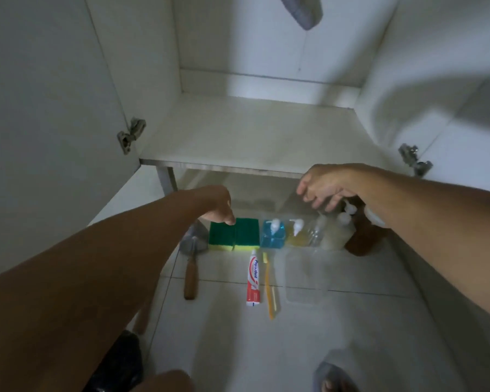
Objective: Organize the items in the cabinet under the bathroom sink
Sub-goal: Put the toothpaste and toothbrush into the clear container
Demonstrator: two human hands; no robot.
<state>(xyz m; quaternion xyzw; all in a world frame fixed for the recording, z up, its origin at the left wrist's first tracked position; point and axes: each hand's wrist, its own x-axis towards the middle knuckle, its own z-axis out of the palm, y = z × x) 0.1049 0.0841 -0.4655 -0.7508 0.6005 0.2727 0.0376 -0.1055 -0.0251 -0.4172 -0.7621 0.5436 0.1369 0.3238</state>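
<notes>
A: Reaching down over the floor, the left hand (219, 212) has its fingertips on the far edge of the green sponges (234, 234). Most of its fingers are hidden behind the wrist, so whether it pinches a sponge or only touches it, I cannot tell.

B: And the right hand (321, 190)?

A: It hangs above the pump bottles with fingers spread and loose, holding nothing. Below it stand the blue bottle (272, 234), the yellow bottle (296, 232), a clear one (317, 230), a pale one (338, 232) and a brown one (361, 239), in a row to the right of the sponges.

B: Where does it all belong?

A: On the cabinet floor (246, 134), the bare white board just beyond the row. Everything sits on the tiles in front of it.

B: How should the lift go?

A: I'd take both sponges together by their long sides, since they lie touching, and set them at the far left of the board. Bottles are better gripped by the body than the pump, kept upright.

B: Anything else nearby?

A: A toothpaste tube (253, 280) and a yellow toothbrush (268, 284) lie nearer, side by side; a brush with a wooden handle (190, 274) lies to the left, and a clear tray (304, 274) to the right.
</notes>
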